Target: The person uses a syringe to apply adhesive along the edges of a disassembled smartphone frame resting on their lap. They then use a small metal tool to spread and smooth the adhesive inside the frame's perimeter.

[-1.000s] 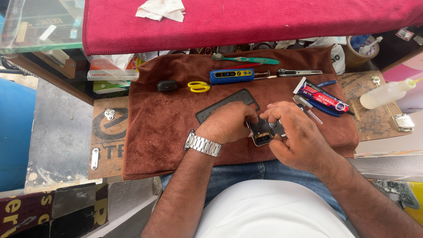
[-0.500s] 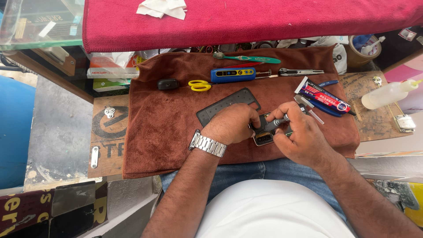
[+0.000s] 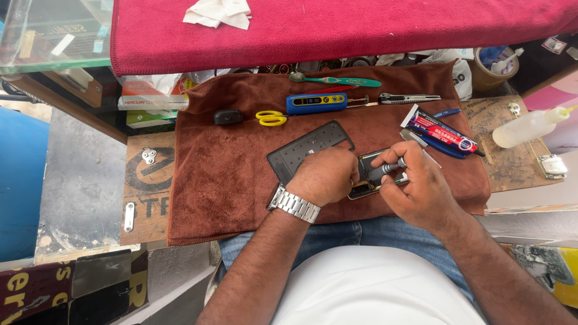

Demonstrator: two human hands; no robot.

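Head view: my left hand (image 3: 325,176) presses down on the opened phone (image 3: 368,176), which lies on the brown cloth (image 3: 211,180) near the bench's front edge. My right hand (image 3: 415,189) is closed round a small screwdriver (image 3: 387,168), its tip on the phone.

At frame centre, the left hand (image 3: 325,177) presses on an opened phone (image 3: 368,178) lying on a brown cloth (image 3: 223,180), while the right hand (image 3: 418,189) pinches a small screwdriver (image 3: 388,168) over it. Yellow scissors (image 3: 271,118) lie above.
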